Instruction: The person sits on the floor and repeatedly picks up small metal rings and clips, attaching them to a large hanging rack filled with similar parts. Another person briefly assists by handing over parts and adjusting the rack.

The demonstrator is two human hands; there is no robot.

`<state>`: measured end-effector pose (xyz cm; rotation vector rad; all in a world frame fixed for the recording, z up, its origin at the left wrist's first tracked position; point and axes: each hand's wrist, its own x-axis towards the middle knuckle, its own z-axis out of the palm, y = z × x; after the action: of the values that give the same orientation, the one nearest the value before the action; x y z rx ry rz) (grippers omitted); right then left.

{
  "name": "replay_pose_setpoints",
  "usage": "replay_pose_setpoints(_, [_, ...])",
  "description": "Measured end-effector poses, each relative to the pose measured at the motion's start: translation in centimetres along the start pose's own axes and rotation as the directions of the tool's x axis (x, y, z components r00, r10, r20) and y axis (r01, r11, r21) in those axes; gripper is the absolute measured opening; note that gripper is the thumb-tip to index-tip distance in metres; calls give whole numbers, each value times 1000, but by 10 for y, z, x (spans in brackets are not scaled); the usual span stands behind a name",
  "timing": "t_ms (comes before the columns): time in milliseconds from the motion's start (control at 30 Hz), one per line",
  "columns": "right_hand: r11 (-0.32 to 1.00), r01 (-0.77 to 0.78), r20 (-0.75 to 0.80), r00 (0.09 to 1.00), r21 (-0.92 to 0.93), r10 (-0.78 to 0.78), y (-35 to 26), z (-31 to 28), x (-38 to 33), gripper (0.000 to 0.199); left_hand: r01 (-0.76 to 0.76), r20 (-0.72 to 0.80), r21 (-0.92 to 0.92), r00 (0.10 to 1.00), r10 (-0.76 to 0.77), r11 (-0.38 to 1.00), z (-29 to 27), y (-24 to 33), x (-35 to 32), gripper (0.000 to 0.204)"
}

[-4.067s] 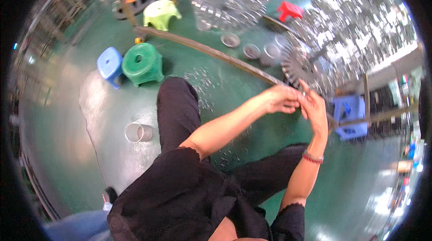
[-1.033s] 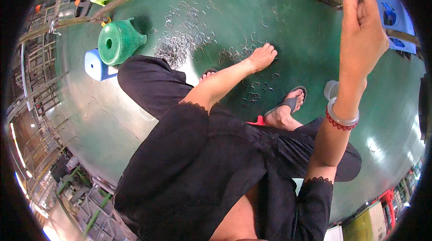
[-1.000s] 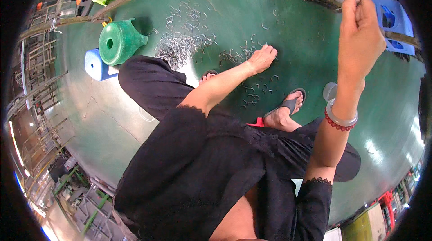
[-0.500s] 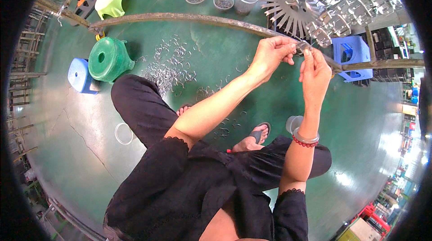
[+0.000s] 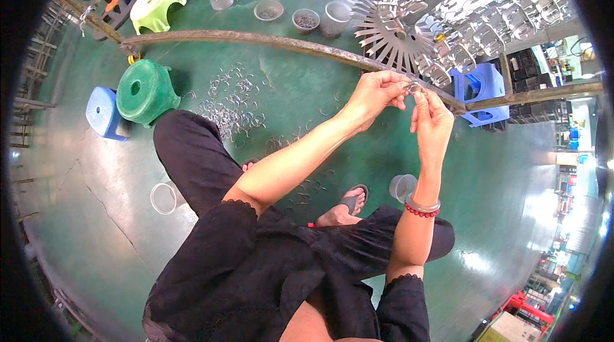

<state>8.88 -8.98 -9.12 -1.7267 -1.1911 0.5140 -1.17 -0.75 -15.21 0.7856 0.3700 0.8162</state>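
Observation:
My left hand (image 5: 376, 97) and my right hand (image 5: 433, 123) meet in front of a metal rail (image 5: 288, 43), fingertips pinched together. Between them is a small shiny metal piece (image 5: 414, 87), gripped from both sides; its exact kind is too small to make out. Just beyond the hands, a fan-shaped metal rack (image 5: 400, 38) with flat radiating prongs stands beside rows of shiny bent metal parts (image 5: 505, 22). Many curved metal strips (image 5: 233, 118) lie scattered on the green floor to the left of my hands.
At left stand a green stool (image 5: 146, 96), a blue stool (image 5: 103, 114) and a lime stool (image 5: 153, 8). Another blue stool (image 5: 484, 89) is at right. Tubs of small parts (image 5: 306, 20) sit behind the rail. Clear cups (image 5: 401, 186) rest near my knees.
The whole view has shifted, so the scene sits slightly left and lower. Both hands still hold the small metal piece together, and its angle between the fingertips has changed a little.

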Motion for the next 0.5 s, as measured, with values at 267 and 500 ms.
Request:
replay_pose_setpoints(267, [999,-1,11,1000,-50,1,0,-8,-1,16,-4,65,77,998,-1,997,-3,-3,-3,16])
replay_pose_setpoints(500, [987,-37,67,997,-156,48,-1,-18,8,17,-14,181,211,983,-25,977,-14,-1,2,14])
